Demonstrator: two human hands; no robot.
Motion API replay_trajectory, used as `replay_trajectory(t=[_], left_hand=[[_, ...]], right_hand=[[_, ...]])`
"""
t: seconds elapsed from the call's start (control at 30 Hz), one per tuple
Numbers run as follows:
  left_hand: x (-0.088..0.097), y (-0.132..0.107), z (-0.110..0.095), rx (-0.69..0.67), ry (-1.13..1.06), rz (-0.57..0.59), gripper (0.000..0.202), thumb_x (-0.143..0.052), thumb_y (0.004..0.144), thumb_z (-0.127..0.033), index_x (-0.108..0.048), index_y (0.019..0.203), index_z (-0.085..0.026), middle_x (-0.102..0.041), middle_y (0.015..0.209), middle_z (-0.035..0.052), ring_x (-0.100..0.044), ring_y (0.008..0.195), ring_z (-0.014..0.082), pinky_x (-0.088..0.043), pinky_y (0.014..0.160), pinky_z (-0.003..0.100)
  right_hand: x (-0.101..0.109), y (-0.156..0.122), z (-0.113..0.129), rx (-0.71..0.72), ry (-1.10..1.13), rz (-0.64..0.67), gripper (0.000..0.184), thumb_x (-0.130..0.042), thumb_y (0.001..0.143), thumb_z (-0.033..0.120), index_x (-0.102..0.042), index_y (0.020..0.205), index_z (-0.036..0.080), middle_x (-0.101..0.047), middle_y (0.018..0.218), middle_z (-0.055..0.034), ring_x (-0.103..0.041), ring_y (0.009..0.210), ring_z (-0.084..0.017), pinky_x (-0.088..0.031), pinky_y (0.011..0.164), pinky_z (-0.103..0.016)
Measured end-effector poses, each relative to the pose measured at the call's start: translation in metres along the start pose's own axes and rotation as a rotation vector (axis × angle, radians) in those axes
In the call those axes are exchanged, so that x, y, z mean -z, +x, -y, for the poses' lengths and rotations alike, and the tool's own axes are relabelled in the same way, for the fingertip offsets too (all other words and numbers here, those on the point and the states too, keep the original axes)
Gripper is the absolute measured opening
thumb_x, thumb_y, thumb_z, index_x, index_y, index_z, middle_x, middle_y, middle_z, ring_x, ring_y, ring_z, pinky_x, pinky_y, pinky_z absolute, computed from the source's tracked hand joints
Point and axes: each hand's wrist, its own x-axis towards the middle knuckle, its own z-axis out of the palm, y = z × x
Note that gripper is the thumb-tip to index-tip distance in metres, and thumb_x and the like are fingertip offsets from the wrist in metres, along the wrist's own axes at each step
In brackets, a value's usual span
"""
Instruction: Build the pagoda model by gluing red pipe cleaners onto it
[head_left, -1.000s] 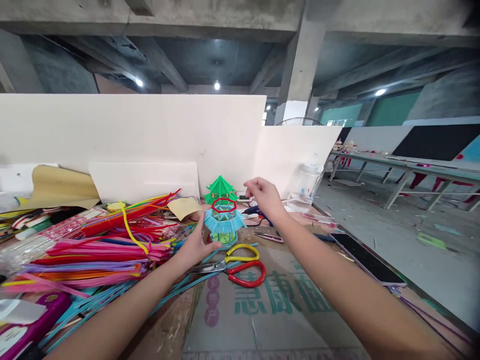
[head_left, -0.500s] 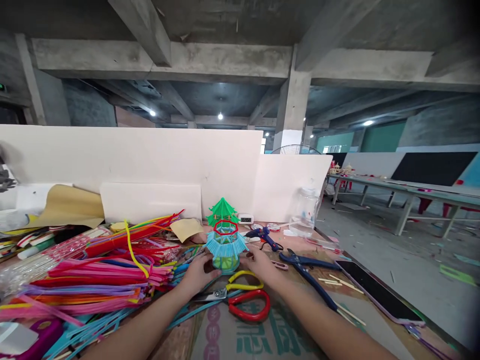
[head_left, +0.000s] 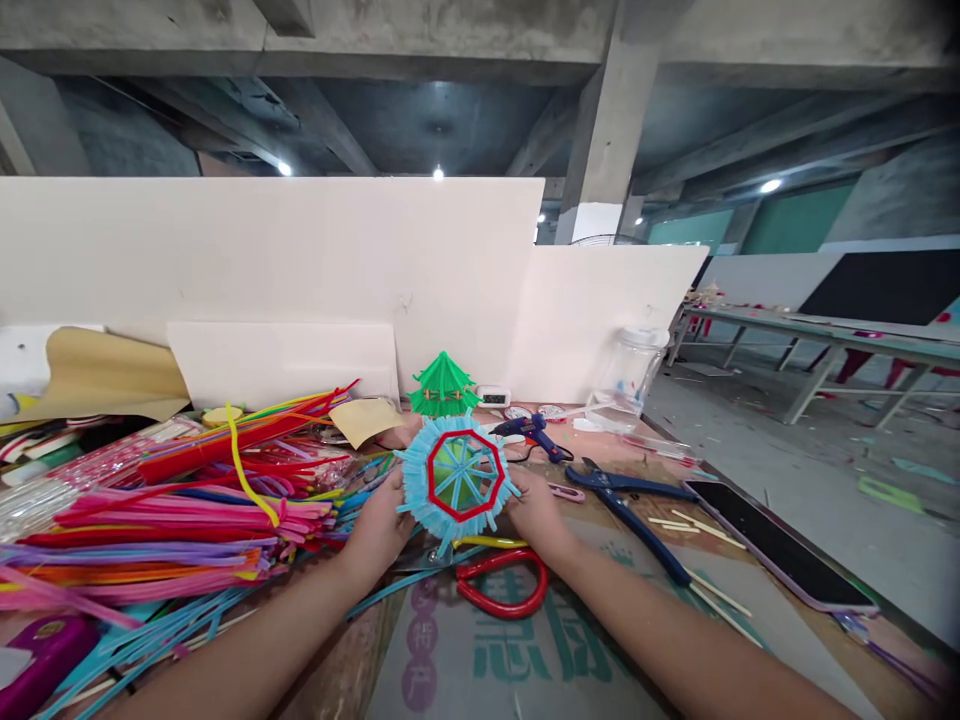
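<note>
Between my hands is a light-blue pagoda tier (head_left: 417, 486), apparently made of pipe cleaners, with a fringed, skirt-like eave. A red eight-sided ring (head_left: 501, 470) rims its top, and blue spokes cross over green inside. It tilts so that this top faces me. My left hand (head_left: 379, 522) grips its left side and my right hand (head_left: 536, 515) its right; the fingertips are partly hidden behind the fringe. Just beyond stands a green pointed roof piece (head_left: 443, 385), its lower part covered by the blue tier. Scissors with a red handle loop (head_left: 501, 608) lie below the tier.
Bundles of coloured pipe cleaners (head_left: 187, 510) fill the left. On the right lie blue-handled pliers (head_left: 630, 520), a glue gun (head_left: 534, 432), thin wooden sticks (head_left: 697, 530) and a phone (head_left: 776, 545). A clear jar (head_left: 634, 370) stands by the white back panel (head_left: 300, 260).
The blue tier has risen and tipped towards me, turning its red-ringed top to face me. Both hands moved with it. The green roof now appears separate behind it, and my view has dipped.
</note>
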Motion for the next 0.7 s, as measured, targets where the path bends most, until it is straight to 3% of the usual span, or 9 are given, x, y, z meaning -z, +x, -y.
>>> replay_trajectory(t=[0.13,0.3,0.43,0.53,0.63,0.7], left_hand=[[0.003,0.000,-0.001,-0.053,0.063,-0.011,0.030,-0.049,0.084,-0.013,-0.071,0.101,-0.022,-0.051,0.143,0.0072,-0.049,0.129,0.0265,-0.044,0.106,0.044],[0.001,0.000,0.002,0.013,0.053,-0.008,0.030,-0.050,0.081,-0.011,-0.071,0.100,-0.022,-0.055,0.139,0.0072,-0.051,0.127,0.0263,-0.045,0.106,0.043],[-0.001,0.001,0.004,0.061,-0.013,0.015,0.034,-0.048,0.080,-0.010,-0.069,0.104,-0.022,-0.057,0.136,0.0061,-0.053,0.125,0.0245,-0.045,0.106,0.041],[-0.003,0.002,0.006,0.080,-0.014,0.017,0.037,-0.050,0.077,-0.008,-0.069,0.105,-0.021,-0.059,0.133,0.0081,-0.053,0.125,0.0254,-0.043,0.107,0.044],[-0.004,0.002,0.007,0.116,-0.025,-0.003,0.041,-0.049,0.077,-0.008,-0.064,0.115,-0.018,-0.061,0.129,0.0114,-0.056,0.120,0.0258,-0.044,0.105,0.046],[-0.004,0.002,0.007,0.123,-0.033,0.000,0.039,-0.049,0.080,-0.010,-0.063,0.115,-0.017,-0.063,0.127,0.0120,-0.057,0.119,0.0257,-0.045,0.104,0.046]], right_hand=[[0.001,-0.002,0.003,0.021,0.010,-0.005,0.037,-0.048,0.064,0.006,-0.075,0.083,0.023,-0.074,0.100,-0.0066,-0.066,0.100,-0.027,-0.049,0.093,-0.043],[0.001,-0.001,0.009,-0.029,0.048,-0.045,0.035,-0.050,0.063,0.007,-0.074,0.083,0.022,-0.075,0.094,-0.0061,-0.067,0.097,-0.027,-0.050,0.090,-0.042],[0.008,0.008,0.008,-0.131,0.097,-0.197,0.019,-0.051,0.084,0.026,-0.067,0.090,0.018,-0.073,0.087,-0.0092,-0.068,0.081,-0.023,-0.054,0.076,-0.038],[0.027,0.016,0.016,-0.170,0.125,-0.305,0.024,-0.052,0.089,0.040,-0.060,0.086,0.018,-0.068,0.072,-0.0058,-0.064,0.066,-0.019,-0.053,0.065,-0.033],[0.049,0.018,0.037,-0.071,0.021,-0.374,0.023,-0.054,0.091,0.040,-0.060,0.085,0.018,-0.064,0.068,-0.0021,-0.059,0.064,-0.017,-0.049,0.064,-0.030],[0.058,0.016,0.055,0.137,-0.177,-0.321,0.018,-0.052,0.094,0.031,-0.065,0.091,0.019,-0.066,0.079,-0.0045,-0.060,0.076,-0.018,-0.048,0.071,-0.033]])
